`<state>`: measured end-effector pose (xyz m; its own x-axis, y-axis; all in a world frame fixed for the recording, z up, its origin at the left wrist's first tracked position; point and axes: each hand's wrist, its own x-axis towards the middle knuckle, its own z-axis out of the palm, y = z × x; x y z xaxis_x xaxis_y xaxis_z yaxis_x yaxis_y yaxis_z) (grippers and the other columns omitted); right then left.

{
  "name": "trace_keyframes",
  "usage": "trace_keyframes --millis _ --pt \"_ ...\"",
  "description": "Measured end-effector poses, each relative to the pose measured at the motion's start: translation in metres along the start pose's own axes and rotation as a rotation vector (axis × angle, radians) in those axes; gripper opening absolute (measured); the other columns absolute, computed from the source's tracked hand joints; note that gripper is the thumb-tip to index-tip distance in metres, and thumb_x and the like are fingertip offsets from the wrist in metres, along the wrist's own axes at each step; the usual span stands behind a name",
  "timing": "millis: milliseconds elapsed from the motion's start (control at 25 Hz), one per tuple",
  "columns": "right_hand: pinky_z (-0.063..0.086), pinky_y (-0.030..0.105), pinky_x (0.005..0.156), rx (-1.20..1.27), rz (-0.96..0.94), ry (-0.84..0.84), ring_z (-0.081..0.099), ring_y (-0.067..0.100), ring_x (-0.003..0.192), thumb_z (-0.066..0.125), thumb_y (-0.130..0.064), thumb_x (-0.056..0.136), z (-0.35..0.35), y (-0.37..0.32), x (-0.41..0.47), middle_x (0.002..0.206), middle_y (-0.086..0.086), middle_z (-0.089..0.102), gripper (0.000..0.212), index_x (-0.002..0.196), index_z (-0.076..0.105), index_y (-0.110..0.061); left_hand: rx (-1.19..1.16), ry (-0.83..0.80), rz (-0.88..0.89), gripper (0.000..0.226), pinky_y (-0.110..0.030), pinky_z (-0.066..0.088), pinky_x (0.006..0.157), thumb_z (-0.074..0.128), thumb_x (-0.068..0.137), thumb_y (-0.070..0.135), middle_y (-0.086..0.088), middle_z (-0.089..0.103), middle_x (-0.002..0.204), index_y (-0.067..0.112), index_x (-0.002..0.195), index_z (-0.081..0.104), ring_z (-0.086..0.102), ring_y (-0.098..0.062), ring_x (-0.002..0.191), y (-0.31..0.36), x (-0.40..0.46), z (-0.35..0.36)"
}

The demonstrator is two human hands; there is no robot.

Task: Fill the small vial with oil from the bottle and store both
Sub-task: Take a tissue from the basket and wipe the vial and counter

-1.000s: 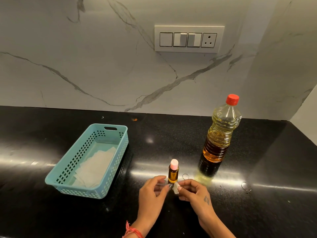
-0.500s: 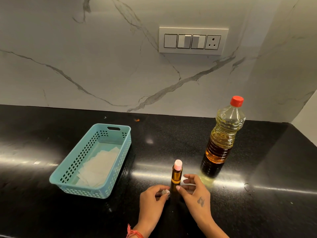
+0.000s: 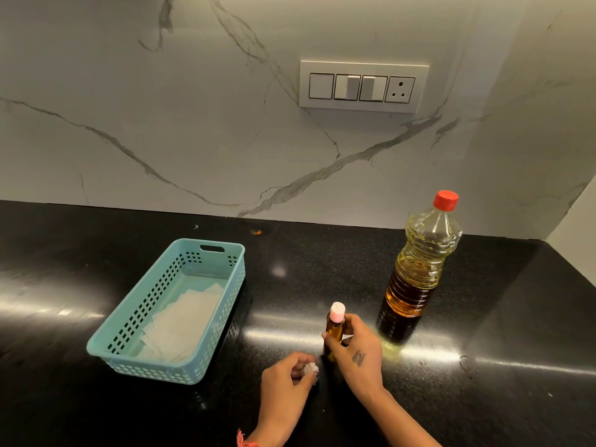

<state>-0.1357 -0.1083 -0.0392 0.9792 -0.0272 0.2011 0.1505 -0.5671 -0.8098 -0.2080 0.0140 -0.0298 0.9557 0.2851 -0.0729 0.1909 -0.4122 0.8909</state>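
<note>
Now right hand (image 3: pixel 358 353) gripping vial (image 3: pixel 335 330), left hand (image 3: pixel 287 379) pinching white wad (image 3: pixel 310 369)

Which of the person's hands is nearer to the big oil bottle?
The right hand, which grips the small vial just in front-left of the oil bottle. The left hand is farther left, pinching a white scrap.

One amber vial (image 3: pixel 334 330) with a pink cap, one red-capped oil bottle (image 3: pixel 419 269), one teal slotted basket (image 3: pixel 135 341), one white tissue wad (image 3: pixel 310 369), two hands, one switch panel (image 3: pixel 362 87), one black desk (image 3: pixel 500 317)
</note>
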Motion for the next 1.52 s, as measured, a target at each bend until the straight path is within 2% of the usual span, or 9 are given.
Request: trace_keyframes --millis 480,760,840,920,1000,1120,1200,1320,1520 --pt "0.045 0.027 0.071 -0.081 -0.008 -0.004 0.06 0.014 0.081 0.074 -0.027 0.075 -0.001 0.011 0.072 0.087 -0.002 0.064 0.03 0.099 0.061 -0.018 -0.038 -0.012 -0.062 0.024 -0.017 0.056 0.069 0.073 0.075 0.01 0.005 0.071 0.075 0.033 0.081 0.07 0.066 -0.002 0.074 -0.003 0.009 0.002" --pt "0.051 0.032 0.077 -0.085 -0.015 -0.025 0.062 0.015 0.087 0.074 -0.029 0.075 -0.001 0.014 0.083 0.092 0.0 0.067 0.033 0.103 0.06 -0.017 -0.03 -0.008 -0.058 0.028 -0.02 0.057 0.072 0.074 0.075 0.011 0.007 0.07 0.077 0.037 0.078 0.067 0.064 0.003 0.076 0.0 0.008 0.001" --pt "0.052 0.035 0.081 -0.078 0.009 -0.071 0.063 0.017 0.093 0.076 -0.029 0.073 -0.003 0.014 0.085 0.099 0.001 0.067 0.042 0.109 0.059 -0.016 -0.024 -0.008 -0.053 0.027 -0.015 0.055 0.071 0.074 0.075 0.011 0.007 0.07 0.077 0.037 0.079 0.066 0.065 0.0 0.075 0.001 0.008 0.0" --pt "0.052 0.038 0.089 -0.028 0.049 -0.109 0.06 0.017 0.104 0.08 -0.028 0.069 -0.008 0.012 0.081 0.111 -0.001 0.063 0.063 0.124 0.052 -0.014 -0.028 -0.01 -0.053 0.025 -0.014 0.054 0.069 0.073 0.076 0.011 0.006 0.07 0.078 0.035 0.08 0.067 0.066 -0.004 0.075 0.001 0.008 0.001" --pt "0.051 0.035 0.09 0.041 0.063 -0.08 0.056 0.013 0.106 0.08 -0.024 0.069 -0.018 0.011 0.064 0.111 -0.006 0.057 0.069 0.13 0.048 -0.015 -0.033 -0.011 -0.055 0.023 -0.011 0.052 0.065 0.073 0.075 0.011 0.005 0.071 0.077 0.032 0.081 0.068 0.067 -0.005 0.074 0.003 0.008 0.001" --pt "0.05 0.017 0.072 0.172 0.097 -0.083 0.063 0.009 0.09 0.076 -0.019 0.074 -0.032 0.013 0.019 0.096 -0.009 0.066 0.036 0.106 0.062 -0.024 -0.041 -0.007 -0.047 0.026 -0.006 0.047 0.06 0.074 0.073 0.006 0.005 0.069 0.079 0.031 0.078 0.067 0.065 -0.003 0.07 0.007 0.009 0.002" --pt "0.054 0.019 0.063 0.277 0.191 -0.209 0.068 0.012 0.079 0.075 -0.019 0.075 -0.038 0.014 -0.012 0.08 -0.004 0.072 0.018 0.091 0.069 -0.024 -0.027 -0.018 -0.019 0.028 -0.006 0.047 0.06 0.075 0.071 0.005 0.004 0.066 0.083 0.031 0.076 0.066 0.065 -0.007 0.07 0.013 0.008 0.005" --pt "0.056 0.024 0.057 0.344 0.269 -0.39 0.068 0.009 0.066 0.076 -0.019 0.075 -0.042 0.011 -0.038 0.07 -0.003 0.074 0.01 0.083 0.072 -0.024 0.005 -0.067 0.055 0.029 -0.009 0.049 0.06 0.077 0.068 0.007 0.002 0.063 0.088 0.032 0.077 0.065 0.063 -0.009 0.071 0.019 0.006 0.015" --pt "0.053 0.024 0.057 0.425 0.347 -0.323 0.066 0.012 0.061 0.074 -0.01 0.076 -0.054 0.02 -0.04 0.066 0.005 0.072 0.005 0.072 0.073 -0.013 -0.085 -0.242 0.01 0.032 -0.016 0.053 0.066 0.075 0.068 0.003 -0.001 0.067 0.084 0.025 0.089 0.067 0.064 -0.009 0.074 0.024 0.004 0.023"
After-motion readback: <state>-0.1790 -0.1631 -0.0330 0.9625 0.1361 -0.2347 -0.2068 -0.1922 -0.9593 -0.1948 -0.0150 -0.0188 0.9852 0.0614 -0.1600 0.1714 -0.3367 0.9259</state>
